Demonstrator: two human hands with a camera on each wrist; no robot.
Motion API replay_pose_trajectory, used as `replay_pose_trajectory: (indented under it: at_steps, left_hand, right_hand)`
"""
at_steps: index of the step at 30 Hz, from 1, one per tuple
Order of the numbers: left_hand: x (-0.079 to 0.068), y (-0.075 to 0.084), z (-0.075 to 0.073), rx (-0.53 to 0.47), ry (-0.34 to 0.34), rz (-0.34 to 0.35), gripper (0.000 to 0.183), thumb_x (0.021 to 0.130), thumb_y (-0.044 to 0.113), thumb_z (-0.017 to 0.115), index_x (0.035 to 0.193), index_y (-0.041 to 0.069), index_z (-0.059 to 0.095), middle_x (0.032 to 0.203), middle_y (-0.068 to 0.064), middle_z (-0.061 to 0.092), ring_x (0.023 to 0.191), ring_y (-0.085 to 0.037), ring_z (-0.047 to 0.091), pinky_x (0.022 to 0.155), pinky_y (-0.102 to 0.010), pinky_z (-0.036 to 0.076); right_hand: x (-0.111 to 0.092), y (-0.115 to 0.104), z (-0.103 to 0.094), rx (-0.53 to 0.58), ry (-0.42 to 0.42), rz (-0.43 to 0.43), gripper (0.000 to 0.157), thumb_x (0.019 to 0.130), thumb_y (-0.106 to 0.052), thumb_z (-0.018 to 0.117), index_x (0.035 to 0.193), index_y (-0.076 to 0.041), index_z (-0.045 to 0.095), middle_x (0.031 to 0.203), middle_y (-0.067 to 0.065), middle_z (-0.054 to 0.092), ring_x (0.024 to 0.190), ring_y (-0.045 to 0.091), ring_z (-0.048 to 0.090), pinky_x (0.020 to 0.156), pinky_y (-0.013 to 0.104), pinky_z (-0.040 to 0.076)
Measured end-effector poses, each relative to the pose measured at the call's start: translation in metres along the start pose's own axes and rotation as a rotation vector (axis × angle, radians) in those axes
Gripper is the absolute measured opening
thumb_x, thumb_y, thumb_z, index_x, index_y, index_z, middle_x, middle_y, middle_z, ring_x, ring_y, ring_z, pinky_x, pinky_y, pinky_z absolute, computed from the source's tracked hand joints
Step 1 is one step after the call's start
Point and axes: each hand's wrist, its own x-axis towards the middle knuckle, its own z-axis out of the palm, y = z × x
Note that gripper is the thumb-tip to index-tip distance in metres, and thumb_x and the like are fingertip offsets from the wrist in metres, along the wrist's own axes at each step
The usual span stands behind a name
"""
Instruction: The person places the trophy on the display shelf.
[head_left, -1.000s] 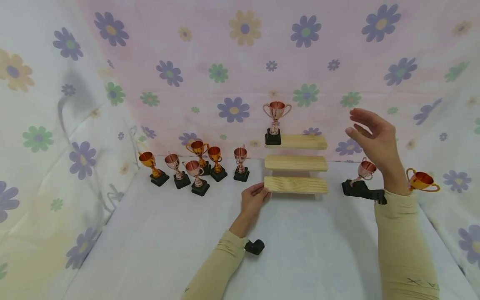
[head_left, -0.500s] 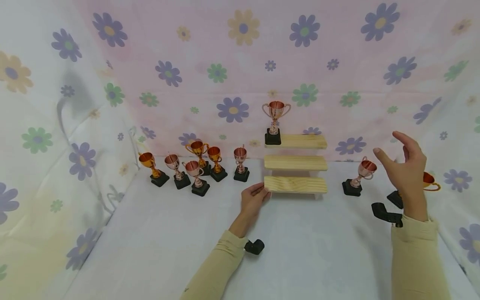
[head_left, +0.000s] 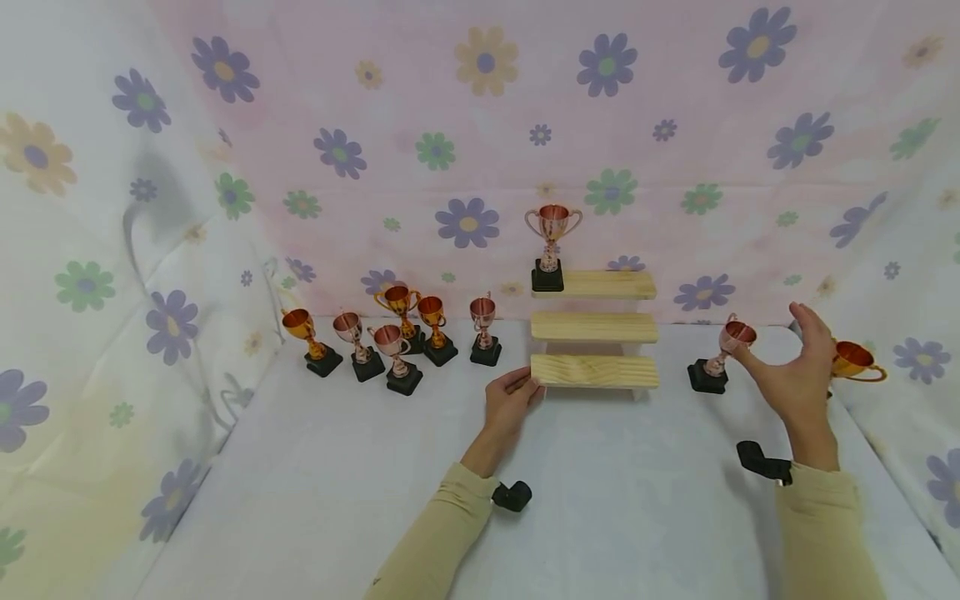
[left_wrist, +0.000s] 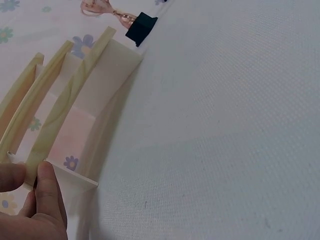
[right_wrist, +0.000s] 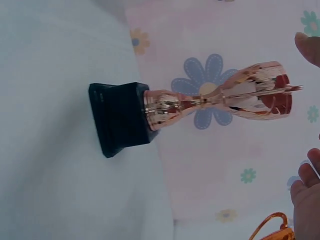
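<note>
My left hand (head_left: 510, 408) pinches the left end of the lowest board of a three-tier wooden shelf (head_left: 592, 372); the left wrist view shows thumb and fingers on that board (left_wrist: 65, 107). My right hand (head_left: 798, 387) is at the right, thumb and fingers spread apart, holding nothing. Beside its thumb stands a rose-gold trophy cup (head_left: 737, 337) on a black base, upright in the right wrist view's sideways picture (right_wrist: 200, 102). Behind the right hand is a gold trophy cup (head_left: 855, 360), its base mostly hidden. Another rose-gold trophy (head_left: 551, 237) stands on the top board's left end.
Several gold and rose-gold trophies stand left of the shelf, among them a gold one (head_left: 300, 325) and a rose-gold one (head_left: 483, 317). A white cloth (head_left: 637, 500) covers the table. Flowered fabric (head_left: 375, 108) hangs behind and at both sides.
My right hand has moved right and down from beside the shelf's upper level, then slightly left to the rose-gold trophy at the right. The left hand keeps its hold on the board.
</note>
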Motion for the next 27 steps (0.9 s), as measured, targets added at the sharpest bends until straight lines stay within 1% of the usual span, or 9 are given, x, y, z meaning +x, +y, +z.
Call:
replay_pose_trajectory:
  at_steps: [2, 4, 7, 9, 11, 14, 18, 21, 27]
  left_hand:
    - [0.0, 0.0, 0.0, 0.003, 0.001, -0.002, 0.032, 0.096, -0.006, 0.064, 0.128, -0.009, 0.062, 0.113, -0.018, 0.065, 0.093, -0.015, 0.067, 0.091, -0.029, 0.06]
    - [0.0, 0.0, 0.0, -0.003, 0.001, -0.002, 0.032, 0.096, -0.006, 0.064, 0.127, -0.01, 0.062, 0.114, -0.019, 0.065, 0.093, -0.015, 0.067, 0.091, -0.029, 0.06]
    - [0.001, 0.0, 0.0, -0.011, 0.004, -0.001, 0.031, 0.096, -0.006, 0.064, 0.127, -0.01, 0.062, 0.113, -0.019, 0.065, 0.093, -0.015, 0.067, 0.091, -0.03, 0.06]
    - [0.001, 0.0, 0.0, -0.016, 0.005, -0.001, 0.031, 0.096, -0.006, 0.064, 0.127, -0.01, 0.062, 0.113, -0.019, 0.065, 0.092, -0.015, 0.067, 0.091, -0.03, 0.06]
    - [0.001, 0.0, 0.0, -0.013, 0.006, 0.004, 0.031, 0.096, -0.007, 0.064, 0.127, -0.011, 0.062, 0.113, -0.02, 0.066, 0.091, -0.015, 0.067, 0.09, -0.03, 0.061]
    - [0.001, 0.0, 0.001, -0.012, 0.005, 0.008, 0.032, 0.096, -0.007, 0.064, 0.127, -0.011, 0.062, 0.113, -0.02, 0.066, 0.091, -0.015, 0.067, 0.091, -0.03, 0.061]
    - [0.001, 0.0, 0.0, -0.009, 0.004, 0.01, 0.032, 0.096, -0.006, 0.064, 0.127, -0.011, 0.062, 0.113, -0.02, 0.066, 0.092, -0.014, 0.067, 0.092, -0.031, 0.06]
    - [0.001, 0.0, 0.0, -0.008, 0.002, 0.012, 0.032, 0.096, -0.006, 0.064, 0.128, -0.01, 0.062, 0.114, -0.021, 0.066, 0.092, -0.014, 0.068, 0.093, -0.032, 0.06]
    - [0.001, -0.001, 0.0, -0.008, 0.005, 0.002, 0.032, 0.096, -0.005, 0.064, 0.128, -0.01, 0.062, 0.115, -0.021, 0.065, 0.093, -0.015, 0.067, 0.093, -0.032, 0.06]
  right_hand:
    - [-0.003, 0.005, 0.005, 0.011, -0.011, 0.001, 0.089, 0.083, -0.013, 0.082, 0.158, -0.008, 0.034, 0.163, 0.013, 0.033, 0.151, 0.031, 0.027, 0.127, 0.053, 0.019]
    - [-0.007, 0.008, 0.01, 0.025, -0.029, 0.025, 0.089, 0.085, -0.011, 0.081, 0.159, -0.009, 0.031, 0.163, 0.013, 0.032, 0.15, 0.031, 0.028, 0.127, 0.048, 0.021]
    - [-0.011, 0.013, 0.018, 0.071, -0.062, 0.093, 0.087, 0.089, -0.011, 0.078, 0.16, -0.013, 0.028, 0.163, 0.01, 0.031, 0.15, 0.028, 0.03, 0.127, 0.039, 0.024]
    - [-0.013, 0.016, 0.023, 0.111, -0.069, 0.139, 0.084, 0.091, -0.012, 0.076, 0.16, -0.016, 0.028, 0.162, 0.009, 0.034, 0.149, 0.026, 0.033, 0.126, 0.033, 0.026]
    - [-0.014, 0.019, 0.027, 0.155, -0.074, 0.158, 0.081, 0.092, -0.011, 0.075, 0.159, -0.015, 0.031, 0.159, 0.01, 0.038, 0.146, 0.026, 0.038, 0.124, 0.033, 0.03]
    - [-0.015, 0.023, 0.032, 0.185, -0.086, 0.19, 0.078, 0.093, -0.012, 0.074, 0.159, -0.015, 0.033, 0.158, 0.011, 0.041, 0.143, 0.025, 0.043, 0.12, 0.032, 0.035]
    - [-0.014, 0.026, 0.039, 0.218, -0.103, 0.23, 0.074, 0.094, -0.013, 0.074, 0.157, -0.016, 0.037, 0.155, 0.009, 0.045, 0.138, 0.019, 0.046, 0.116, 0.029, 0.04]
    - [-0.014, 0.027, 0.043, 0.255, -0.104, 0.236, 0.072, 0.092, -0.01, 0.075, 0.155, -0.015, 0.04, 0.151, 0.009, 0.048, 0.135, 0.016, 0.047, 0.113, 0.026, 0.042]
    - [-0.013, 0.027, 0.048, 0.241, -0.117, 0.242, 0.069, 0.094, -0.012, 0.074, 0.154, -0.016, 0.042, 0.149, 0.007, 0.049, 0.133, 0.014, 0.048, 0.11, 0.024, 0.044]
